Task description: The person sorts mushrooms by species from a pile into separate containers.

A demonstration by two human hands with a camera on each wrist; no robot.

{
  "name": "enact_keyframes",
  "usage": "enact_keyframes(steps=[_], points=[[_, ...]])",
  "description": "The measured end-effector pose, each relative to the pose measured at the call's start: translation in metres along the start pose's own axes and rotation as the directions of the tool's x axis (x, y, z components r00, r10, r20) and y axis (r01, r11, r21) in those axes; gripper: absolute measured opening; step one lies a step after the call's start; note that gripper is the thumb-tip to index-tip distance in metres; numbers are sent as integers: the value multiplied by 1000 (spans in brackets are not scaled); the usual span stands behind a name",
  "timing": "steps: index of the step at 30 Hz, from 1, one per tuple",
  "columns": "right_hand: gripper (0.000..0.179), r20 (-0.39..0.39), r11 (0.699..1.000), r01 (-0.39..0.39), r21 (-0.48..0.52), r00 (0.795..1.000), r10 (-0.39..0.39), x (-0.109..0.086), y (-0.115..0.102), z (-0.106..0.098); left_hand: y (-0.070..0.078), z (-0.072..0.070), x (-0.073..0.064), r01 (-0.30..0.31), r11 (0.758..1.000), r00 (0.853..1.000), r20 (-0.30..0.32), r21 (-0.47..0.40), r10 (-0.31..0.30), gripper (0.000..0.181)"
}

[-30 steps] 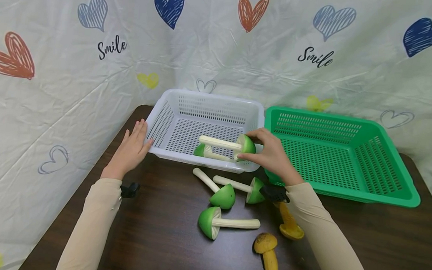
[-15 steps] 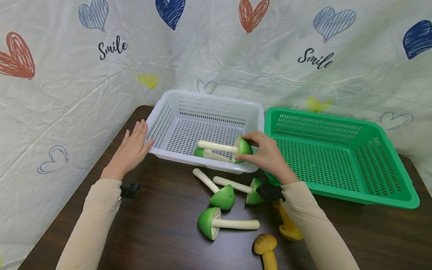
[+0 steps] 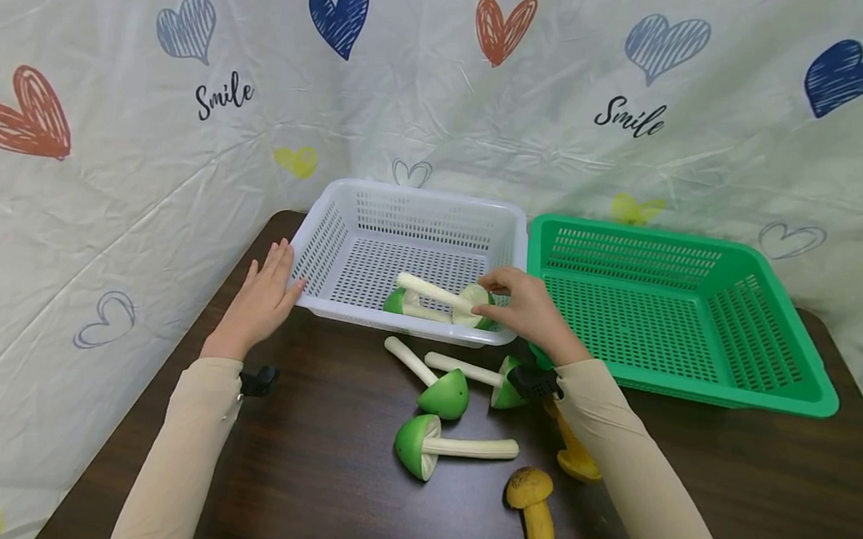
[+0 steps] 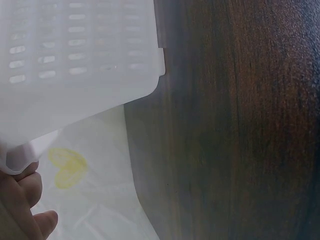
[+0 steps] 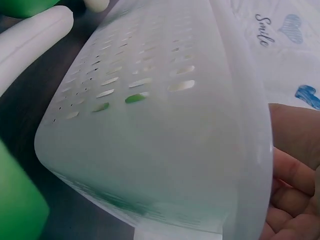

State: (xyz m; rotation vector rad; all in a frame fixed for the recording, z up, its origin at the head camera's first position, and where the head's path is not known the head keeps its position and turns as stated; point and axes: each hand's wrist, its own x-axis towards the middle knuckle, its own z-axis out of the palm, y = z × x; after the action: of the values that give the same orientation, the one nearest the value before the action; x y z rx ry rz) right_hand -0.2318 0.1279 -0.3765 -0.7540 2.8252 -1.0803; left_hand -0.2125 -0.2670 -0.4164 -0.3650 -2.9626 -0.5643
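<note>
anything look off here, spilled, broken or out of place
Nothing stands out. The white basket and green basket sit upright, side by side. Three green-capped mushrooms and two yellow mushrooms lie loose on the table at mixed angles, but look whole where visible; one yellow mushroom is partly behind the right sleeve.

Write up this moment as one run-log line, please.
left hand: touches white basket; right hand: holds upper green-capped mushroom inside it; green basket: alongside
</note>
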Motion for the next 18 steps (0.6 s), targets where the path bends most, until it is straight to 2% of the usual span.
enact_keyframes(steps=[7, 18], points=[[39, 2, 1000, 17, 7, 1000, -17, 0, 0, 1, 0, 0, 0, 1, 1000, 1000, -2, 3, -1, 69], [33, -40, 997, 44, 67, 998, -41, -5, 1, -2, -2, 1, 1, 2, 1000, 1000, -4, 20, -2, 69]])
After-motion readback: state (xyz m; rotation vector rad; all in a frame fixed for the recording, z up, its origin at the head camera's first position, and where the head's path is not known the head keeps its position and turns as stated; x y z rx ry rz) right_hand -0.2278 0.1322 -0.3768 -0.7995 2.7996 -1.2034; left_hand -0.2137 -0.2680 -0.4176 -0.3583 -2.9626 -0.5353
